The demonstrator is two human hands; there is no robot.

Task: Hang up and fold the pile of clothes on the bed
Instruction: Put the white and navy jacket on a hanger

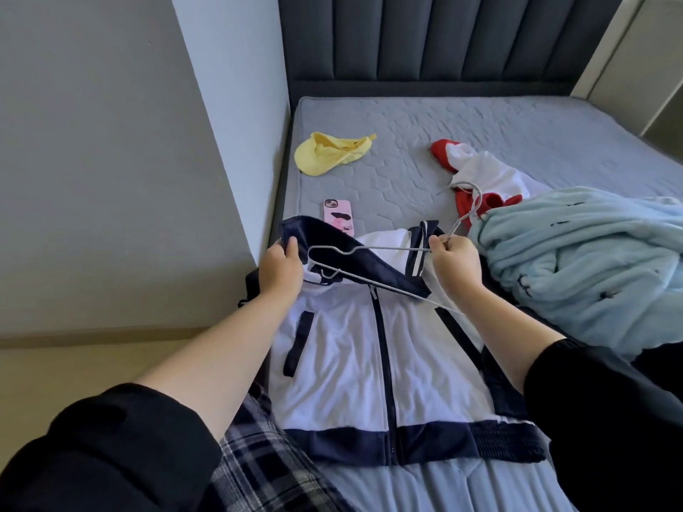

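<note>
Head view: the white and navy jacket (343,364) is lying zipped and flat on the near part of the bed (406,171), looking light, soft and floppy. The left hand (279,267) is pinching its navy hood (321,234) open. The right hand (456,266) is gripping the thin, stiff wire hanger (391,248) at the neck, likely the steadiest hold.

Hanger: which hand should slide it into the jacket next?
Right, probably. The right hand pinches the wire hanger by its neck, over the white and navy jacket. The left hand is busy gripping the navy hood, lifting it.
</note>
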